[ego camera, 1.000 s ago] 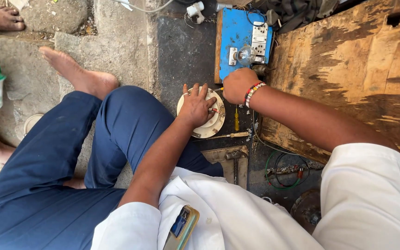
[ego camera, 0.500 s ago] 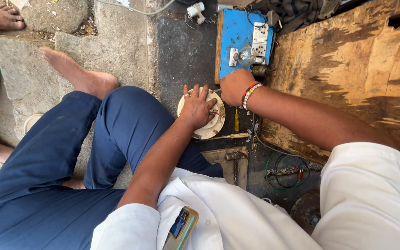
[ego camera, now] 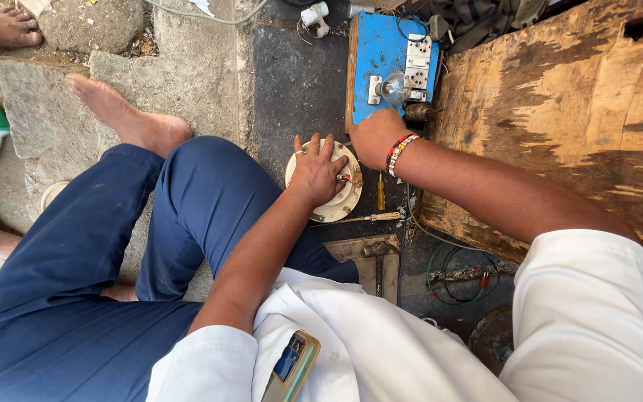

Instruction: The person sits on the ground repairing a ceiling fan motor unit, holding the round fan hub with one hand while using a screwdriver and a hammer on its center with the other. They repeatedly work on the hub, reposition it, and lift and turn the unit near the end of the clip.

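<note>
I'm pressing my left hand (ego camera: 316, 173), fingers spread wide, flat on the round cream fan motor housing (ego camera: 342, 199) to pin it to the dark stone slab (ego camera: 292, 89), while my right hand (ego camera: 371, 138) is curling closed at the blue switchboard's (ego camera: 381, 56) lower edge; whether it's gripping anything, I cannot tell.

Rough grey stone slabs (ego camera: 46, 97) pave the ground, cracked and dusty, with a darker strip of asphalt (ego camera: 299, 82) alongside. A worn, scuffed plywood board (ego camera: 560, 119) fills the right side. Bright daylight falls on it all, casting hard shadows.
</note>
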